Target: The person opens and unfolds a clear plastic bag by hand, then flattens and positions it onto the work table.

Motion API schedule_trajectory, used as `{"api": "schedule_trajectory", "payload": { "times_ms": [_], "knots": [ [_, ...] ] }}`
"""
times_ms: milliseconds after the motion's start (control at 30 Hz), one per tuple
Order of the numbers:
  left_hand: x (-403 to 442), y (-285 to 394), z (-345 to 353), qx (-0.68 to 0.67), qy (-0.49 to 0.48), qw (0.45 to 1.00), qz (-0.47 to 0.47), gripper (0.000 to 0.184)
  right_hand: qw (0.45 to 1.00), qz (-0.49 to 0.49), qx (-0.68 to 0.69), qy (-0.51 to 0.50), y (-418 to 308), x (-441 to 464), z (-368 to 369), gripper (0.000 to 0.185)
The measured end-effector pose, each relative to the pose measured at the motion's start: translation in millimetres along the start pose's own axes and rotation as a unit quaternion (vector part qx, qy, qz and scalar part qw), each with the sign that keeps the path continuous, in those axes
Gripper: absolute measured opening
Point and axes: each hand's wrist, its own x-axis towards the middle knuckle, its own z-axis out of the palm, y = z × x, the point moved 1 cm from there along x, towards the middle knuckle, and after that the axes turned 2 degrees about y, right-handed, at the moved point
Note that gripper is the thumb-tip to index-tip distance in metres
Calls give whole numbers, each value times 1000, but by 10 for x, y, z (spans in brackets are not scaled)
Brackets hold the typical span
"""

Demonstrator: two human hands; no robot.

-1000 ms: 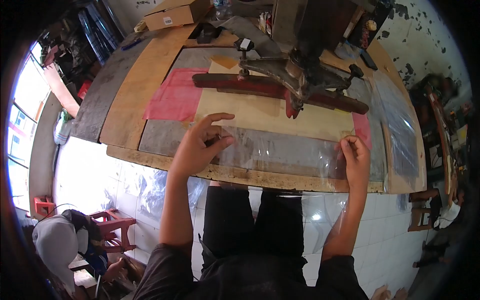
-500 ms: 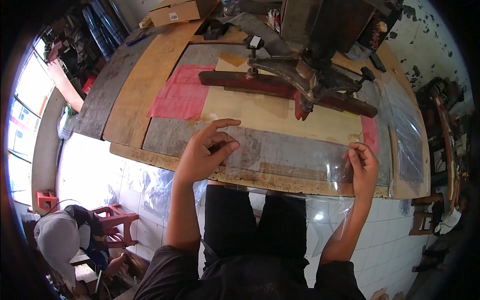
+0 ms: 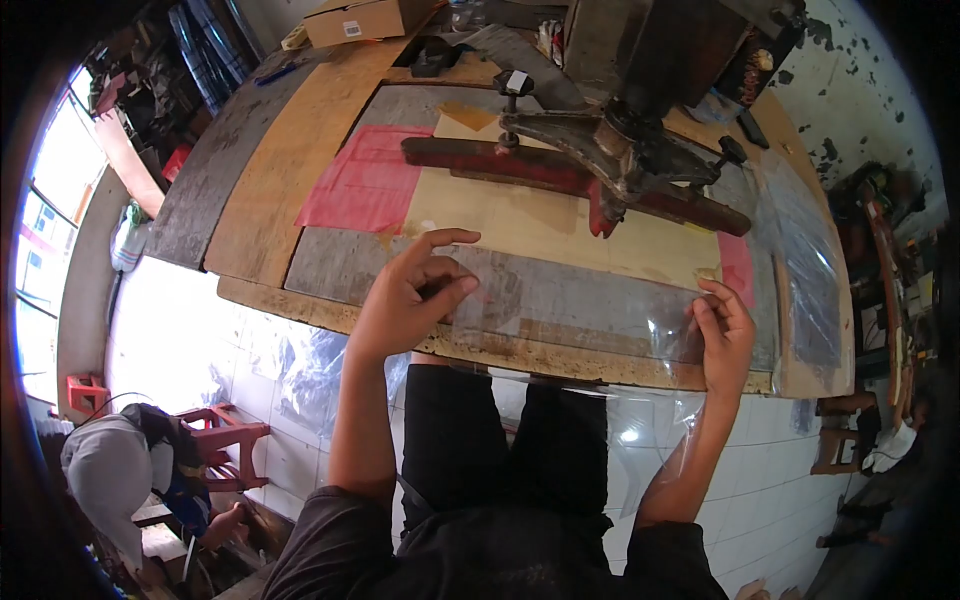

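A clear plastic sheet (image 3: pixel 662 340) stretches between my hands over the table's front edge, its lower part hanging below and glinting. My left hand (image 3: pixel 415 300) pinches its left side between the thumb and curled fingers, the index finger pointing out. At the right side, my right hand (image 3: pixel 728 335) grips it between thumb and fingertips. Beyond the sheet, a pale yellow sheet (image 3: pixel 500 215) lies on the grey work surface (image 3: pixel 345 265), with pink material (image 3: pixel 365 180) at its left end. Above it sits the dark red bar (image 3: pixel 550 172) of a press.
The press column (image 3: pixel 660 60) rises at the back. A stack of clear plastic (image 3: pixel 800 260) lies on the right, and a cardboard box (image 3: pixel 355 22) at the back left. A person in a grey head covering (image 3: pixel 105 480) is low at the left, near a red stool (image 3: pixel 225 445).
Both hands keep their hold on the plastic sheet in nearly the same place. The right hand has risen slightly, and the whole view has shifted a little.
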Motion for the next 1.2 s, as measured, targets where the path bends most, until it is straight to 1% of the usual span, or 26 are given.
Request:
{"api": "schedule_trajectory", "payload": {
  "times_ms": [33, 100, 200, 267, 333, 400, 467, 600, 667, 700, 767, 900, 967, 1067, 1200],
  "knots": [
    [-6, 7, 5, -2, -2, 1000, 1, 42, 1000, 0, -3, 2, -5, -4, -4, 25],
    [-4, 12, 19, 38, 25, 999, 8, 42, 1000, 5, 12, -4, 4, 0, -6, 26],
    [10, -20, 20, 53, 26, 998, 14, 46, 1000, 17, 13, -7, -13, 4, -20, 26],
    [5, -43, 9, 48, 20, 999, 15, 46, 1000, 18, 12, -5, -56, -20, -42, 27],
    [10, -45, 19, 40, 47, 998, -5, 47, 999, 18, -24, -21, -200, -83, -95, 27],
    [12, -83, 25, 30, 41, 999, 11, 47, 999, 24, -35, -18, -376, -136, -154, 27],
    [18, -134, 24, 14, 62, 996, 57, 45, 998, 15, -31, -45, -502, -175, -194, 27],
    [8, -129, 6, 4, 55, 997, 50, 46, 998, 14, -11, -59, -618, -245, -195, 27],
    [13, -124, -1, 0, 52, 998, 44, 47, 998, 20, -3, -57, -696, -257, -129, 24],
    [13, -112, 3, -1, 51, 998, 44, 47, 998, 20, -4, -57, -698, -253, -130, 24],
    [4, -86, 14, 1, 55, 997, 52, 46, 995, 11, -52, -83, -683, -246, -115, 17],
    [6, -71, 14, 3, 58, 996, 65, 46, 995, 6, -57, -80, -567, -178, -83, 15],
    [12, -77, 13, -9, 56, 997, 61, 46, 994, 44, -37, -96, -562, -148, -49, 13],
    [14, -65, 14, -21, 57, 997, 44, 46, 993, 65, -51, -84, -586, -140, -10, 14],
    [19, -82, 15, -24, 57, 997, 45, 46, 994, 57, -54, -82, -602, -118, -3, 18]
  ]
}}
